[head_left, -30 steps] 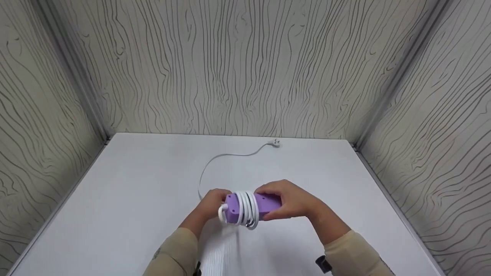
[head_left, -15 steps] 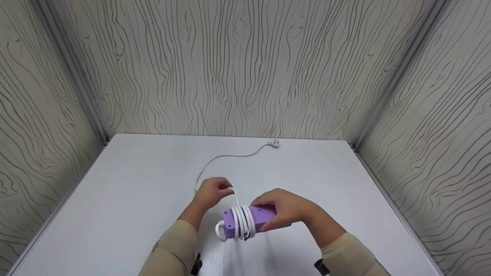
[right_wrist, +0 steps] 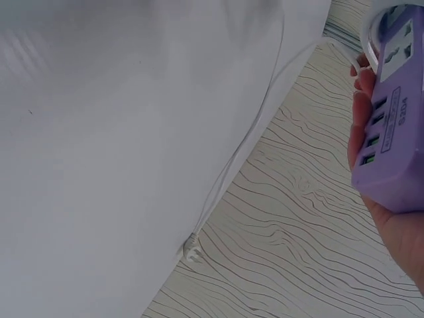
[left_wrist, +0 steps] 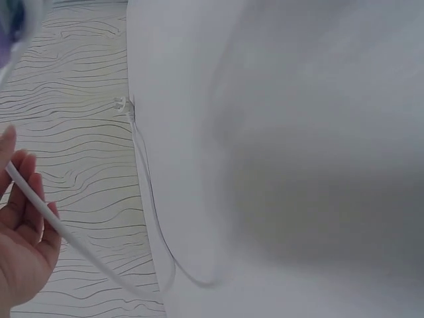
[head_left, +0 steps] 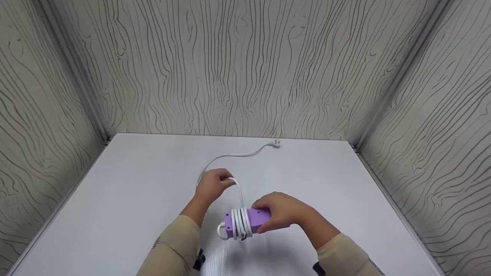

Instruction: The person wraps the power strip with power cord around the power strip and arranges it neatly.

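Note:
A purple power strip [head_left: 259, 217] is held above the table, with several turns of white cord [head_left: 241, 224] wound round its left part. My right hand [head_left: 284, 211] grips its right end, thumb on the near side and fingers on the far side. Sockets and USB ports show on its face [right_wrist: 391, 119] in the right wrist view. My left hand [head_left: 213, 186] pinches the loose cord [head_left: 240, 191] up and left of the strip; the left wrist view shows that cord [left_wrist: 59, 228] crossing the fingers. Beyond the hand, the cord runs over the table to a white plug [head_left: 274, 143].
The white table [head_left: 145, 184] reaches back to a wall [head_left: 230, 69] with a wood-grain pattern. Similar panels stand at the left [head_left: 38, 126] and right [head_left: 441, 126]. The plug lies near the table's back edge.
From beside the strip, my left hand has moved away and up, drawing a length of cord out from the windings. The right hand has shifted slightly nearer with the strip.

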Action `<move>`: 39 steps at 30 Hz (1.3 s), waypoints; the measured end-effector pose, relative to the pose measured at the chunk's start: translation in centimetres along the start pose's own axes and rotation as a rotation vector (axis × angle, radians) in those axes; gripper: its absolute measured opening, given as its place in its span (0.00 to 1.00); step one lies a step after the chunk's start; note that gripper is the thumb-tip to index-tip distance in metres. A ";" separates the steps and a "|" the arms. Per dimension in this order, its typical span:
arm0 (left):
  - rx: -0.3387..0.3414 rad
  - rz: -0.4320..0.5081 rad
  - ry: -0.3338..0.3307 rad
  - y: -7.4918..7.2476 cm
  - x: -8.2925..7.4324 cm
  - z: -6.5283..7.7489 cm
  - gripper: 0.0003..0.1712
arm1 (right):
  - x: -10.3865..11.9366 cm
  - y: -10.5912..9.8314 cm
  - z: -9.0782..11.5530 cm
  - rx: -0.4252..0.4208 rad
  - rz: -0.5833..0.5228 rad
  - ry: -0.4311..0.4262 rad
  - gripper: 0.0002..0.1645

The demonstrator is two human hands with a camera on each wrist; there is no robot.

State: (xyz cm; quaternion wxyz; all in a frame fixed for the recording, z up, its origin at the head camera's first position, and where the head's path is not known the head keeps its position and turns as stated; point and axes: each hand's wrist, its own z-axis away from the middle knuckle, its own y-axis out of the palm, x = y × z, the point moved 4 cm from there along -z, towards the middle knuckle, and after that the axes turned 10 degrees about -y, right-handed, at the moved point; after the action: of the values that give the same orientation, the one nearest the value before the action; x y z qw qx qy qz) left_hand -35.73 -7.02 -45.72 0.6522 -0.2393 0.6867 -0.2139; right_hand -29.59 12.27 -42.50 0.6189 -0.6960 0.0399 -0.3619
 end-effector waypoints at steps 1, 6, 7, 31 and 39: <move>-0.008 0.003 0.000 0.0 -0.1 0.0 0.03 | -0.1 0.1 -0.1 -0.003 0.021 0.017 0.26; -0.045 0.004 0.017 0.0 -1.0 0.2 0.03 | -0.5 0.4 -0.5 -0.021 0.110 0.094 0.26; -0.047 0.004 0.015 0.0 -1.2 0.3 0.03 | -0.6 0.4 -0.5 -0.026 0.128 0.105 0.26; 0.026 0.012 0.160 2.3 -5.0 2.6 0.03 | -3.7 0.2 -1.0 -0.212 0.358 0.311 0.24; 0.106 0.121 0.212 3.0 -5.1 3.2 0.02 | -4.6 0.0 -0.6 -0.249 0.309 0.376 0.26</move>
State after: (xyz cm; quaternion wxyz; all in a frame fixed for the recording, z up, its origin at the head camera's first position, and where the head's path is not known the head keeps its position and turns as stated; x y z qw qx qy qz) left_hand -32.51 -1.48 -43.66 0.5995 -0.1386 0.7527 -0.2341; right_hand -33.27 14.10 -44.60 0.5582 -0.6729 0.3039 -0.3784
